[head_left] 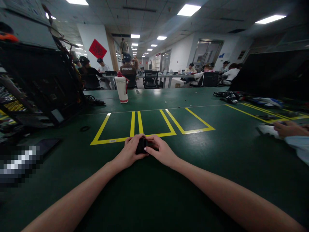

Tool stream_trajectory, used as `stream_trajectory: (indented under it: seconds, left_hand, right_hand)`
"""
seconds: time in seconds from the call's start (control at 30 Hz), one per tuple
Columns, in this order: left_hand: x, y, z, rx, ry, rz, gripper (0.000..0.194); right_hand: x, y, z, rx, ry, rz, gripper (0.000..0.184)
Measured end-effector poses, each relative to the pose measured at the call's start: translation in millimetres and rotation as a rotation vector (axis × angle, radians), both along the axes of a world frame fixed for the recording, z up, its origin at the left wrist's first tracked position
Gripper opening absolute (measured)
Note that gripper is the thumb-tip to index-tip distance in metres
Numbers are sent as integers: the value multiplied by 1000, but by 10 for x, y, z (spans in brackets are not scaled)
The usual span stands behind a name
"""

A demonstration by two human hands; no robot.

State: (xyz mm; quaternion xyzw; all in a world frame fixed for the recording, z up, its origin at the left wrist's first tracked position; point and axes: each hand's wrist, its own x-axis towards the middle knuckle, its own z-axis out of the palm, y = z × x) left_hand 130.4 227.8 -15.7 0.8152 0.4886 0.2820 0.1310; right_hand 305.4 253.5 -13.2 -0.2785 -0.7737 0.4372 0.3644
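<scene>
A small black object [140,147], boxy in outline, sits between my two hands at the middle of the green table [149,193]. My left hand [131,149] is closed around its left side, with the thumb along the near edge. From the other side, the fingers and thumb of my right hand [160,149] pinch its right edge. Much of the object is covered by my fingers, so its exact kind cannot be made out. Both hands are just in front of the yellow tape outlines [156,134] on the tabletop.
A white tumbler with a red lid [121,88] stands farther back. At left are an open black computer case [41,80], a black ring [84,128] and a dark device [21,161]. A co-worker's hand [289,129] holds something white at right, near cables [229,96].
</scene>
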Motion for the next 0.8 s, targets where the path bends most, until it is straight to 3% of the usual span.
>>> stream_trajectory:
  seconds: [0.23,0.43,0.8]
  left_hand:
    - [-1,9,-5,17,0,-11,56]
    - [-2,4,-7,20,-6,-6,56]
    - [7,5,-5,16,-12,-7,54]
  right_hand:
    - [5,-7,-1,-30,48,27,22]
    - [8,-8,11,-35,16,-13,33]
    - [-1,-8,-18,-24,45,24,24]
